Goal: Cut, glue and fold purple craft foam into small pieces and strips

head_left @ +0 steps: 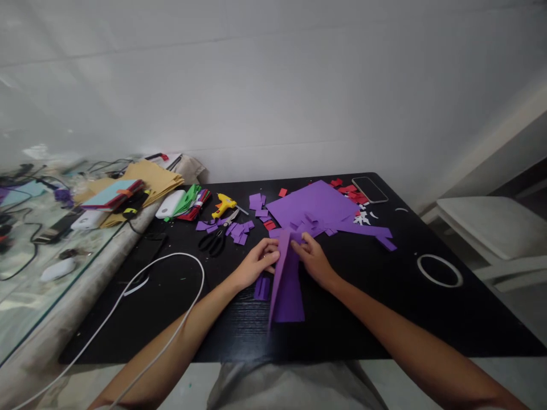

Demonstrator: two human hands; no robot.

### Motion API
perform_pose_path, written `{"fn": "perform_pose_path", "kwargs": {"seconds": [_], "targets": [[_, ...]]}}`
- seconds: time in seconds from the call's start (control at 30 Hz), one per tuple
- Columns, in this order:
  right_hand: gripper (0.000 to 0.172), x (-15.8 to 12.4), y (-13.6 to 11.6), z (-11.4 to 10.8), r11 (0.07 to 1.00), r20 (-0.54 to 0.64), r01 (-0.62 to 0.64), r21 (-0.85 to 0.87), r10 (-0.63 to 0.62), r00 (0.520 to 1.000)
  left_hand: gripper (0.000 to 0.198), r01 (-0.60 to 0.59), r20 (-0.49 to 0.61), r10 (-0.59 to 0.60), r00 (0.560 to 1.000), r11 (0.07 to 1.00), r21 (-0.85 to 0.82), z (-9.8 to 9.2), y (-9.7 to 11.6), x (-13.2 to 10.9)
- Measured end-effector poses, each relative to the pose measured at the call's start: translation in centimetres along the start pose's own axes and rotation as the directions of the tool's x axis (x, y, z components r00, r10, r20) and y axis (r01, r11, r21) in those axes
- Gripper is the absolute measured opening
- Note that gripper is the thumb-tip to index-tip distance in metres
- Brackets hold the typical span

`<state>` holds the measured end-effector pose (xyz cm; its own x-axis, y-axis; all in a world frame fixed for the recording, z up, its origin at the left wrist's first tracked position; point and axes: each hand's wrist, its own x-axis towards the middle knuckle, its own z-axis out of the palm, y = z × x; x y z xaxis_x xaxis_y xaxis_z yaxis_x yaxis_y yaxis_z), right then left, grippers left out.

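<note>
A folded purple sheet (291, 290), paper or thin foam, stands partly upright over the black table near its front edge. My left hand (258, 263) is closed on its raised left flap, thumb toward me. My right hand (313, 259) pinches the same sheet near its far end, at the upper right. A small purple piece (262, 288) lies beside the sheet, under my left wrist. Beyond my hands rests a large purple sheet (316, 205), with small purple cut pieces and a long purple strip (363, 229) by it.
Black-handled scissors (216, 239) and a yellow glue gun (223, 205) lie left of the purple scraps. Red scraps (356, 195) and a phone (370, 189) sit at the back right. A white cable (188, 254) loops over my left forearm. A roll-shaped ring (440, 270) lies right.
</note>
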<state>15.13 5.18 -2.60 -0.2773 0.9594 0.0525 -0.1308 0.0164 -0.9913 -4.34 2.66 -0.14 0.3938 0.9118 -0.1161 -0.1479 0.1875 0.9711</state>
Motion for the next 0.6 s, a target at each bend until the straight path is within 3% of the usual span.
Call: {"fn": "perform_pose_path", "kwargs": {"seconds": [0.17, 0.33, 0.6], "targets": [[0.034, -0.8, -0.4, 1.0, 0.998, -0.005, 0.054, 0.022, -0.054, 0.999, 0.054, 0.012, 0.074, -0.005, 0.997, 0.996, -0.093, 0.6, -0.5, -0.1], [0.039, -0.9, -0.5, 0.7, 0.999, -0.102, 0.002, -0.048, -0.007, 0.995, 0.055, 0.042, 0.13, -0.014, 0.991, 0.974, -0.222, 0.5, -1.3, -0.6], [0.04, -0.9, -1.1, 0.7, 0.999, -0.104, -0.035, 0.002, 0.035, 0.994, 0.057, 0.082, 0.137, -0.047, 0.989, 0.96, -0.267, 0.4, -1.2, -0.7]]}}
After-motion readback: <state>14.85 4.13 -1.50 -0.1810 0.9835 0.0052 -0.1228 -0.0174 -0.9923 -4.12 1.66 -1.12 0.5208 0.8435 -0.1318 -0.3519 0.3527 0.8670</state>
